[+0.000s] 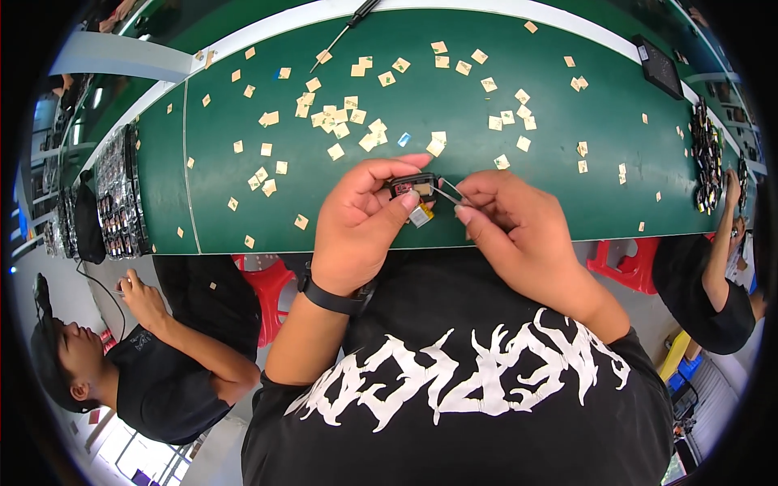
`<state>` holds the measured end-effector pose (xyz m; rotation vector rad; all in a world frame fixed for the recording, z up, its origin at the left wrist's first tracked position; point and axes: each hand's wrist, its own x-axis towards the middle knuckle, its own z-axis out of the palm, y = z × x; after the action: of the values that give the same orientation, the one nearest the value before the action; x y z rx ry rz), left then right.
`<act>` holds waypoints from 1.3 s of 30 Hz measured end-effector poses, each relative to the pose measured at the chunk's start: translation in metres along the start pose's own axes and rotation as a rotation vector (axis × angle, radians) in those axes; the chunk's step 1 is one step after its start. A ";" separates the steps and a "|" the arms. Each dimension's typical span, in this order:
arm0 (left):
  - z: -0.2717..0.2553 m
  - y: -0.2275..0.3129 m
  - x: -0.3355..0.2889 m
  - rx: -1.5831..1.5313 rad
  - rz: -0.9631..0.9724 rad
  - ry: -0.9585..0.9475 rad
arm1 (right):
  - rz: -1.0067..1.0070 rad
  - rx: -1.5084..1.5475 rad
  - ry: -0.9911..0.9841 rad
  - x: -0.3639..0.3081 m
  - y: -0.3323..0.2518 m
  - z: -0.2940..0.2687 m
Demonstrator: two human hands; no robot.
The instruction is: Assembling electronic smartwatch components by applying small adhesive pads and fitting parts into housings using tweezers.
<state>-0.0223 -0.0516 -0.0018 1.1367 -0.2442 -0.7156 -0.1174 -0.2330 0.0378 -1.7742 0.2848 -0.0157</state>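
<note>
My left hand [361, 219] is closed around a small black device casing [399, 183], its inside facing up, with the thumb pressing on it. From the casing's lower side hangs a small silver pouch battery [421, 216] with yellow tape at its edge. A pair of metal tweezers [450, 194] is pinched in my right hand [519, 219]. Its tips are right at the casing's right side; whether they touch it I cannot tell. My fingers cover part of the casing's inside.
Many small beige paper squares [328, 117] lie scattered over the green table [567, 194]. A screwdriver [350, 26] and a black box [658, 69] lie at the far edge. Packed trays [121, 194] stand left, dark parts [707, 158] right. Co-workers [174, 356] sit at both sides.
</note>
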 end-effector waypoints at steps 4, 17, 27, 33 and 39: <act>0.008 -0.003 0.002 0.078 0.010 0.094 | 0.190 0.238 -0.046 -0.004 0.009 0.008; 0.004 -0.009 0.000 0.007 -0.010 0.101 | 0.443 0.360 0.066 0.015 0.009 0.021; -0.007 -0.002 0.003 -0.236 -0.105 0.067 | 0.367 0.333 0.078 0.015 0.004 0.027; -0.014 -0.001 0.002 -0.227 -0.167 0.024 | 0.193 0.493 0.136 0.010 0.018 0.022; -0.019 -0.001 0.002 -0.280 -0.186 0.010 | 0.187 0.388 0.208 0.012 0.017 0.015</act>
<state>-0.0114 -0.0390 -0.0111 0.9023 -0.0276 -0.8784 -0.1066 -0.2247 0.0164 -1.3565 0.5587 -0.1153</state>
